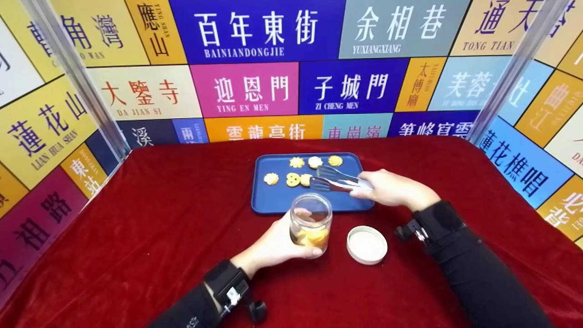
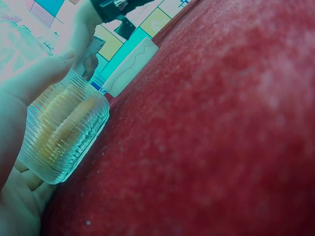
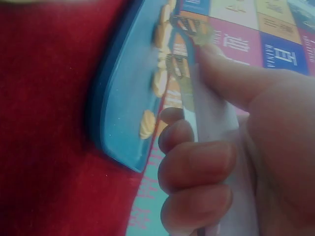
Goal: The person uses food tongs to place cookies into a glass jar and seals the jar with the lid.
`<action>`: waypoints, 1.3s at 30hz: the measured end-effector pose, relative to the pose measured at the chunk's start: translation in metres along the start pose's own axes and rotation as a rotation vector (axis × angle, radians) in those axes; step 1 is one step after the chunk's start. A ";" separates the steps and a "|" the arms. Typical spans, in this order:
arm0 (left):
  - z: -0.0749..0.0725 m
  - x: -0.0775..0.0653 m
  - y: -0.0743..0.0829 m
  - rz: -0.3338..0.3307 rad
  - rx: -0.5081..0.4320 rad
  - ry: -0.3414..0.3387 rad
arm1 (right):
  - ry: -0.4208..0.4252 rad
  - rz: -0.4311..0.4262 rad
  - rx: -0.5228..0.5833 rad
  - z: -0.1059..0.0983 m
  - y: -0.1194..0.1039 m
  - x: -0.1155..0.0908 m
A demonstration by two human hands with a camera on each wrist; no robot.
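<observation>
My left hand [image 1: 273, 243] grips a clear glass jar [image 1: 311, 216], fingers behind it and thumb across its front. Ring-ribbed walls show in the left wrist view, with a few yellow cookies [image 2: 66, 120] in the lower part; the jar's mouth is uncovered. Over the right half of a blue tray [image 1: 268, 198], my right hand [image 1: 391, 187] holds metal tongs [image 1: 339, 181] with a pale handle. Their two slotted ends are spread apart, close above the cookies. Several cookies lie on the tray, among them a pretzel-shaped cookie [image 1: 293, 180] and a swirled cookie [image 1: 335, 161].
A round whitish lid [image 1: 367, 245] lies on the red cloth [image 1: 182, 205], right of the jar. Behind the table stands a wall of colourful sign panels [image 1: 255, 32]. Clear upright posts [image 1: 514, 68] rise at both back corners.
</observation>
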State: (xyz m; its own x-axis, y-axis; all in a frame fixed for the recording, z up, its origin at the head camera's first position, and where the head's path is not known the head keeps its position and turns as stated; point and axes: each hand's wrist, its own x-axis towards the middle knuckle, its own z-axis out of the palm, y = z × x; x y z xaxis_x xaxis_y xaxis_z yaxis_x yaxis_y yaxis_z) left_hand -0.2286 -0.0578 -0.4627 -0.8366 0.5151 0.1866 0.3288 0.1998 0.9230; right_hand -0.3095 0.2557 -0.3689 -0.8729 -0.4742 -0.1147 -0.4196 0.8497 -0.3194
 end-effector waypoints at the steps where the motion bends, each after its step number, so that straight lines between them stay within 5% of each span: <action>1: 0.000 0.000 0.000 0.000 -0.002 0.000 | -0.004 0.001 -0.005 0.000 0.000 0.004; 21: 0.000 0.000 0.000 0.006 0.003 0.004 | -0.055 0.033 -0.047 0.011 -0.014 0.037; 39: -0.001 -0.001 0.001 0.009 -0.009 0.003 | 0.002 0.041 -0.129 0.016 -0.020 0.023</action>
State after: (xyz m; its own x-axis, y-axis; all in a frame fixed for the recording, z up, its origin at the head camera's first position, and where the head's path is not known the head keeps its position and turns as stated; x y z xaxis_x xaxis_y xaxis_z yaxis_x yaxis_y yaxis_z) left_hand -0.2276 -0.0587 -0.4619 -0.8349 0.5147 0.1953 0.3322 0.1882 0.9242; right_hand -0.3172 0.2244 -0.3798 -0.8907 -0.4376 -0.1229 -0.4116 0.8912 -0.1907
